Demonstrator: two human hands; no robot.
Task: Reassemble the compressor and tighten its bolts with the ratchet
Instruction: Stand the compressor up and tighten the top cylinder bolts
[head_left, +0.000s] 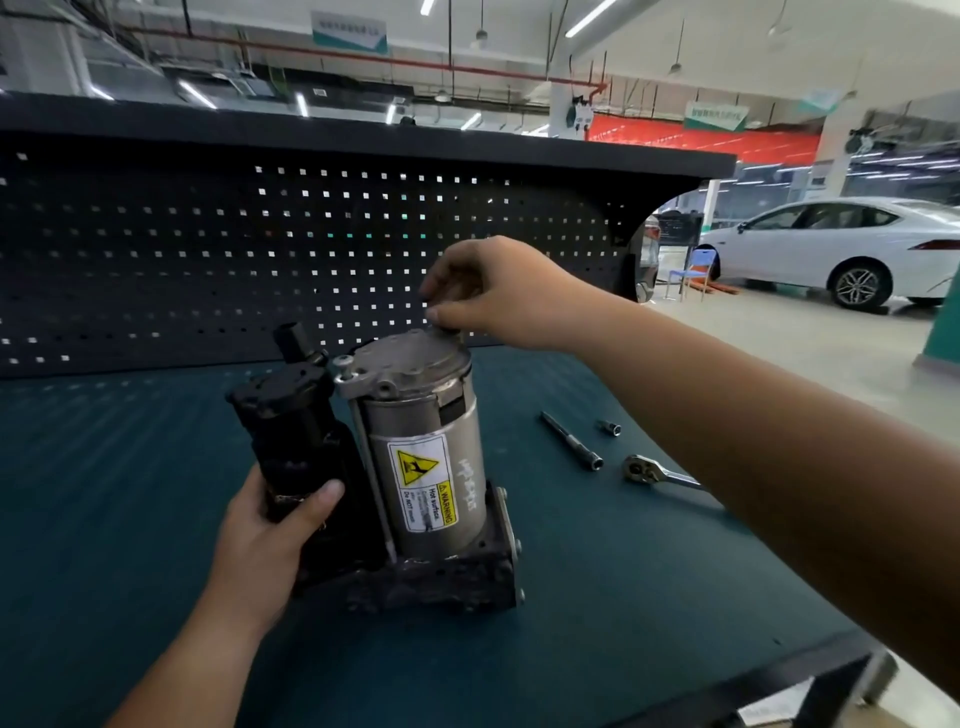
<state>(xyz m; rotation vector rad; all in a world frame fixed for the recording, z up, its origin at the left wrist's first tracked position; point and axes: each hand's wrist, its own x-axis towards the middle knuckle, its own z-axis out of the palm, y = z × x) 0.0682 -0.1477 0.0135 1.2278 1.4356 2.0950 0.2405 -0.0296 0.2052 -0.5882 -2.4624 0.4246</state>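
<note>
A compressor (415, 467) is seen standing upright on a teal-covered worktop (130, 467), near the middle, its silver cylinder set on a dark, worn base and marked with a yellow warning label (423, 486). The black housing (296, 441) on the cylinder's left side is gripped by the left hand (275, 525), thumb pressed across its front. The right hand (483, 291) is held over the silver end cap (405, 364), thumb and forefinger drawn narrowly together at the cap's far rim; what is pinched there, if anything, cannot be told, as the spot is covered by the fingertips themselves.

To the right of the compressor, three tools are laid out apart from one another on the worktop: an extension bar (571, 440), a small socket (610, 427) just beyond it, and the ratchet (652, 472), whose head is in view while most of its handle is hidden under the outstretched right forearm.

The worktop is backed by a dark perforated panel (208, 249) topped by a shelf. Past the panel's right end, a workshop floor is shown, with a white car (841, 249) parked well behind and a blue chair (696, 270) placed near its front wheel.
</note>
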